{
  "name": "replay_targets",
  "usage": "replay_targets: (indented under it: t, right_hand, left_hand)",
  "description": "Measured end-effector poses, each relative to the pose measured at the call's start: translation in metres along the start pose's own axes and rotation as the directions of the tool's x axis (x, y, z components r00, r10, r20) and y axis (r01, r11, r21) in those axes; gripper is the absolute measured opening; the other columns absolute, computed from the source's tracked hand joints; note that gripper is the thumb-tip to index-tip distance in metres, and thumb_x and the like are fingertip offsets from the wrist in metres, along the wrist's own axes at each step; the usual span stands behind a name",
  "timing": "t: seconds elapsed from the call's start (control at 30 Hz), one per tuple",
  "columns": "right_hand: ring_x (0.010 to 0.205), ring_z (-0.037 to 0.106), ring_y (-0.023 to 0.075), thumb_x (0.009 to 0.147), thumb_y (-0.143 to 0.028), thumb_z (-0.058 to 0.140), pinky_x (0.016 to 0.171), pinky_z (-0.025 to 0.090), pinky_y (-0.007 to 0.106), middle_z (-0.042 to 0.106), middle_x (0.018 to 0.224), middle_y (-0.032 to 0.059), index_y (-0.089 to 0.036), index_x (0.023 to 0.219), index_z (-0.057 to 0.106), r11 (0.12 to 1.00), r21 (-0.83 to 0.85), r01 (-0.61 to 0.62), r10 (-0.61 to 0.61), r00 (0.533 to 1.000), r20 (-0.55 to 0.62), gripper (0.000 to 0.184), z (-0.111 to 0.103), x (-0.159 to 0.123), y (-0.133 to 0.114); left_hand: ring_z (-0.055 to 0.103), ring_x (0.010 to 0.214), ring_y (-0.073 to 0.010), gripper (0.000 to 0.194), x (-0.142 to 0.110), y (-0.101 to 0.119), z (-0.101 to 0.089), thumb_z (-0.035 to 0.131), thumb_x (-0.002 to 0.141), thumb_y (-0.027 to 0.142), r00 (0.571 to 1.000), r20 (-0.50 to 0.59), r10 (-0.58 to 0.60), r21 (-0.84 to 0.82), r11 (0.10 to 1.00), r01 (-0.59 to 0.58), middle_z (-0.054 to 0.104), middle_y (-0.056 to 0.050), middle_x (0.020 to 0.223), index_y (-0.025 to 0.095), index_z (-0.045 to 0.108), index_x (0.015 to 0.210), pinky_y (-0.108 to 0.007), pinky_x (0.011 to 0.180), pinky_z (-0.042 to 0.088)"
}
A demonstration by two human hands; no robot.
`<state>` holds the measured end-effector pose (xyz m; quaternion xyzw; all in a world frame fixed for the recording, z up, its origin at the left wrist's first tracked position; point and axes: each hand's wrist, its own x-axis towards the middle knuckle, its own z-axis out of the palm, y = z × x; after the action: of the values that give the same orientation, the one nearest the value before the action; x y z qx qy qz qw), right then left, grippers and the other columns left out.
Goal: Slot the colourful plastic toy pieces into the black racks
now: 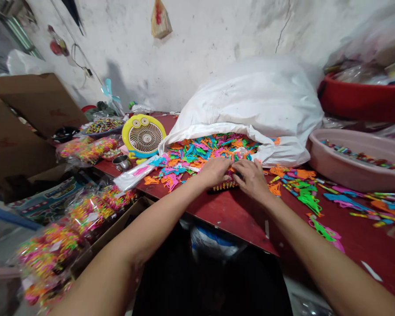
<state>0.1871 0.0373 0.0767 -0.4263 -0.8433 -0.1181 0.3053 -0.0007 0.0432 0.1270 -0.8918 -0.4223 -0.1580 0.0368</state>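
My left hand (216,171) and my right hand (252,177) are close together at the mouth of a big white sack (256,98). Their fingers are bent and closed over a dark bundle edged with a row of small yellow and red pieces (224,186). Most of that bundle is hidden beneath the hands, so its kind does not show. Just behind the fingers, a heap of small flat plastic toy pieces (200,149) in orange, blue, pink and green spills from the sack onto the red table (213,210).
Left stand a yellow fan (146,137), a metal cup (121,163), a clear plastic bag (131,177) and bagged colourful pieces (88,213) in a carton. Right are a pink basin (358,160), a red tub (365,96), and scattered green toy pieces (308,198) and striped sticks (382,215).
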Motion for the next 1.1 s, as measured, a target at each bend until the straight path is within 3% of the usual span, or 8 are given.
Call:
replay_targets:
  t: [0.1,0.2,0.23,0.27,0.4,0.5,0.67,1.1]
  right_hand:
    - [0.126,0.051,0.0295,0.091,-0.026,0.049,0.111,0.022,0.057,0.067,0.124,0.0091,-0.022,0.124,0.061,1.000,0.005,-0.003,0.003,1.000,0.005,0.035,-0.001,-0.004,0.000]
    - [0.138,0.041,0.0313,0.090,-0.028,0.050,0.113,0.017,0.060,0.058,0.140,0.0097,-0.023,0.142,0.047,1.000,0.006,-0.015,0.015,1.000,-0.026,0.053,0.000,-0.009,-0.007]
    - [0.140,0.039,0.0310,0.090,-0.029,0.051,0.113,0.017,0.060,0.055,0.144,0.0097,-0.023,0.146,0.042,1.000,0.007,-0.005,0.005,1.000,-0.029,0.057,0.001,-0.010,-0.011]
    - [0.141,0.038,0.0305,0.091,-0.031,0.051,0.114,0.017,0.059,0.052,0.147,0.0097,-0.023,0.149,0.039,1.000,0.007,0.011,-0.011,1.000,-0.028,0.060,0.001,-0.010,-0.016]
    - [0.137,0.042,0.0285,0.094,-0.042,0.051,0.116,0.016,0.055,0.056,0.143,0.0097,-0.023,0.147,0.043,0.998,-0.021,0.066,-0.067,0.997,-0.048,0.056,0.006,0.001,-0.039]
    - [0.125,0.052,0.0281,0.094,-0.047,0.052,0.116,0.011,0.056,0.067,0.125,0.0084,-0.025,0.131,0.060,0.995,-0.069,0.068,-0.073,0.994,-0.084,0.044,0.012,0.014,-0.054]
    - [0.095,0.060,0.0235,0.095,-0.045,0.052,0.114,0.013,0.058,0.072,0.099,0.0057,-0.024,0.109,0.070,0.990,-0.137,-0.035,0.020,0.994,-0.110,0.031,0.019,0.023,-0.064]
    - [0.098,0.059,0.0255,0.097,-0.041,0.045,0.110,0.017,0.060,0.070,0.101,0.0076,-0.023,0.117,0.068,0.977,-0.174,-0.122,0.107,0.990,-0.094,0.036,0.022,0.022,-0.062]
  left_hand:
    - [0.063,0.103,-0.0227,0.033,-0.026,-0.011,-0.005,0.069,0.087,0.041,0.936,-0.344,-0.069,-0.254,0.967,-0.021,0.068,-0.009,0.107,0.017,0.063,0.109,-0.034,0.091,0.049]
    - [0.064,0.091,-0.0171,0.022,-0.067,-0.018,0.008,0.054,0.097,0.038,0.675,-0.571,-0.467,-0.551,0.828,0.106,0.069,-0.005,0.095,0.019,0.065,0.097,-0.031,0.085,0.049]
    - [0.063,0.086,-0.0164,0.024,-0.081,-0.020,0.019,0.051,0.098,0.038,0.589,-0.563,-0.580,-0.623,0.766,0.159,0.068,-0.004,0.090,0.019,0.065,0.093,-0.030,0.081,0.049]
    - [0.063,0.085,-0.0164,0.023,-0.093,-0.020,0.032,0.051,0.097,0.038,0.547,-0.525,-0.652,-0.675,0.711,0.199,0.067,-0.004,0.089,0.018,0.064,0.093,-0.030,0.080,0.050]
    - [0.067,0.095,-0.0175,0.031,-0.117,-0.015,0.090,0.070,0.086,0.031,0.711,-0.318,-0.627,-0.747,0.627,0.219,0.068,-0.006,0.107,0.019,0.061,0.113,-0.031,0.085,0.053]
    - [0.066,0.099,-0.0193,0.034,-0.112,-0.013,0.111,0.070,0.085,0.024,0.771,-0.203,-0.604,-0.607,0.696,0.385,0.069,-0.007,0.108,0.018,0.060,0.118,-0.034,0.089,0.054]
    - [0.061,0.108,-0.0246,0.027,-0.106,-0.020,0.110,0.074,0.080,0.023,0.848,-0.118,-0.517,-0.461,0.785,0.414,0.070,-0.007,0.110,0.019,0.071,0.107,-0.041,0.097,0.048]
    - [0.054,0.113,-0.0231,0.032,-0.113,-0.017,0.103,0.050,0.095,0.022,0.968,-0.081,-0.237,-0.191,0.957,0.218,0.064,-0.008,0.125,0.019,0.065,0.123,-0.039,0.100,0.045]
